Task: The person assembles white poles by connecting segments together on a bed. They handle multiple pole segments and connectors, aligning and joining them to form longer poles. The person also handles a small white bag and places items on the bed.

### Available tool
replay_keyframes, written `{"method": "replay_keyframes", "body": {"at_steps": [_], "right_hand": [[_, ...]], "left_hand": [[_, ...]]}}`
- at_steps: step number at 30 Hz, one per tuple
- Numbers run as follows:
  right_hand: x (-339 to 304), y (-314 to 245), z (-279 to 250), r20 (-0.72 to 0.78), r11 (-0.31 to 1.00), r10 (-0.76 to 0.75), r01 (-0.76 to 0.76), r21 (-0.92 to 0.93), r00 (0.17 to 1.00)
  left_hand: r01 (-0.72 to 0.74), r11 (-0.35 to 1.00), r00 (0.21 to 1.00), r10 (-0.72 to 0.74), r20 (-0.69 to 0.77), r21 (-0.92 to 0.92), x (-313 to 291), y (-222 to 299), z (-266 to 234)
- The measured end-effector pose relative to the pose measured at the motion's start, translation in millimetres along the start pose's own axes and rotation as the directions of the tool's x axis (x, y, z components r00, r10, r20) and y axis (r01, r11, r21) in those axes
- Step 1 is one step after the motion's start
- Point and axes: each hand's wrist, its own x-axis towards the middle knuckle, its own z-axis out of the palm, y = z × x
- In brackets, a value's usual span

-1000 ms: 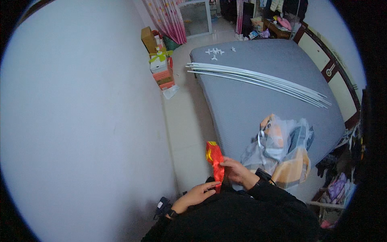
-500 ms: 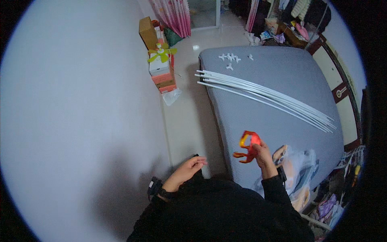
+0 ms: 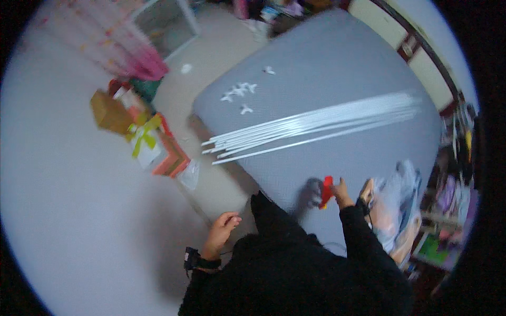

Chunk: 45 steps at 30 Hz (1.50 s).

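Turned more edge-on since the earlier frame, the red item [image 3: 327, 190] is gripped by the right hand [image 3: 343, 196] above the bed [image 3: 321, 68], right of the frame's lower centre. The left hand [image 3: 220, 230], lower left of centre, is held empty, loosely curled. If set down, it is probably best laid flat, clear of the plastic bag [image 3: 387, 216]. Grip details are blurred; contact with the bed cannot be told.

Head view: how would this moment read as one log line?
right hand: holding red item over bed | left hand: empty, loosely curled | white rods: on bed | white connectors: on bed
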Motion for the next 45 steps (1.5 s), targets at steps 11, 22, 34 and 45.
{"method": "replay_keyframes", "body": {"at_steps": [11,22,34,45], "right_hand": [[-3.5,-107.9,75.9,0.323,0.994,-0.104,0.106,0.012,0.941],[-32.8,-116.3,125.8,0.360,0.859,0.277,-0.397,0.323,0.891],[99.8,-124.0,207.5,0.186,0.707,0.465,-0.490,0.510,0.865],[121.1,-201.6,212.7,0.647,0.242,0.106,-0.651,0.719,0.755]], "left_hand": [[-0.162,0.861,0.953,0.010,0.304,0.482,293.5,80.8,-20.0],[-0.440,0.498,0.873,0.041,0.486,0.748,484.0,83.8,-3.6],[-0.298,0.054,0.948,-0.104,0.302,0.953,480.7,48.6,37.7],[-0.370,-0.075,0.914,0.151,0.377,0.926,465.8,9.5,54.8]]}}
